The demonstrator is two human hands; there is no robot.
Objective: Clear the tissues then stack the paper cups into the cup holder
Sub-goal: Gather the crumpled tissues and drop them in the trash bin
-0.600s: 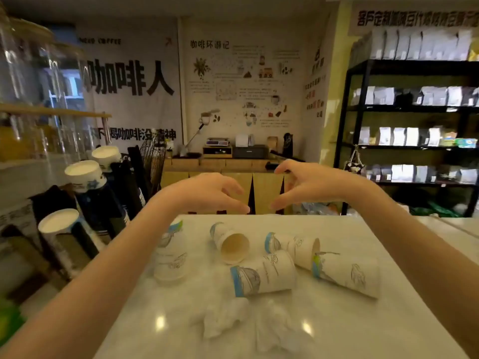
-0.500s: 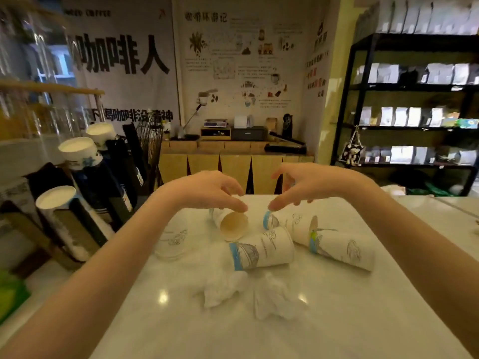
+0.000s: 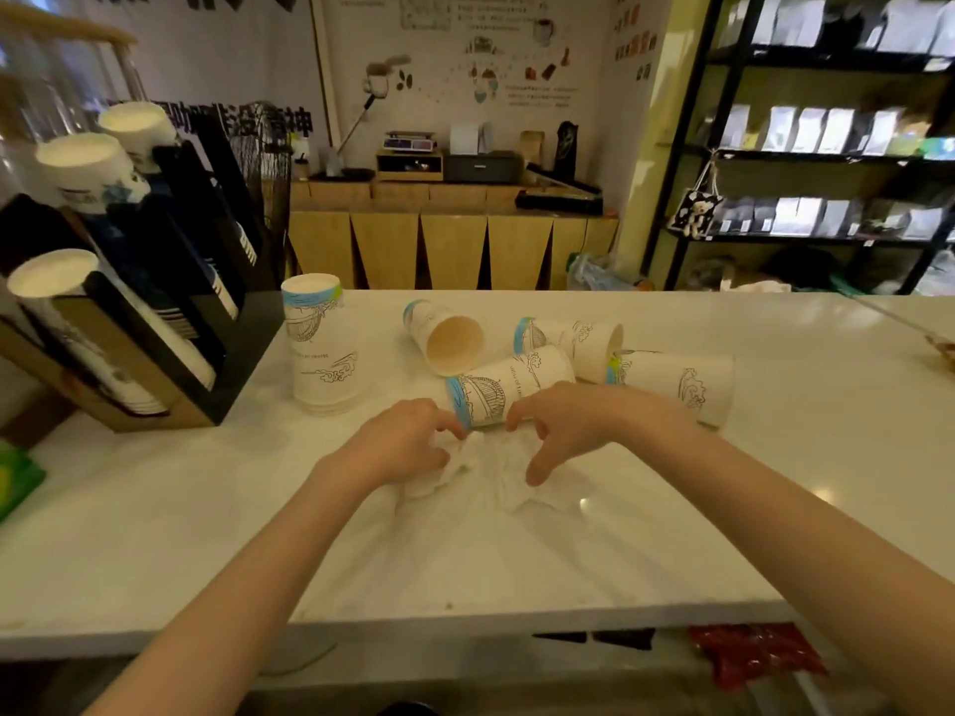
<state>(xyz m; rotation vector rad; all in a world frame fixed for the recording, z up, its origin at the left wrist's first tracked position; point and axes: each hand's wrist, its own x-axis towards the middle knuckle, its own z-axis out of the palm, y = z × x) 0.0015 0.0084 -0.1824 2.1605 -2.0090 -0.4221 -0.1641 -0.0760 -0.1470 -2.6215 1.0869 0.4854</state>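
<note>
Two crumpled white tissues [image 3: 467, 470] lie together on the white counter [image 3: 517, 560], just in front of the cups. My left hand [image 3: 408, 444] is curled down on the left tissue, with its fingers closed into it. My right hand [image 3: 566, 428] rests over the right tissue [image 3: 511, 490], fingers and thumb spread. Several white paper cups with blue rims lie on their sides behind my hands; the nearest cup [image 3: 509, 387] almost touches my fingertips. A short stack of cups [image 3: 320, 348] stands upside down at the left. The black cup holder [image 3: 170, 323] stands at the counter's left end.
The holder carries slanted stacks of cups [image 3: 82, 162]. A brown object [image 3: 943, 348] lies at the far right of the counter. A red packet [image 3: 754, 656] sits below the front edge. Behind the counter are wooden cabinets and black shelves [image 3: 806, 157].
Both hands have come down from above the cups, toward me, onto the tissues. The camera has tipped downward and now shows the counter's front edge.
</note>
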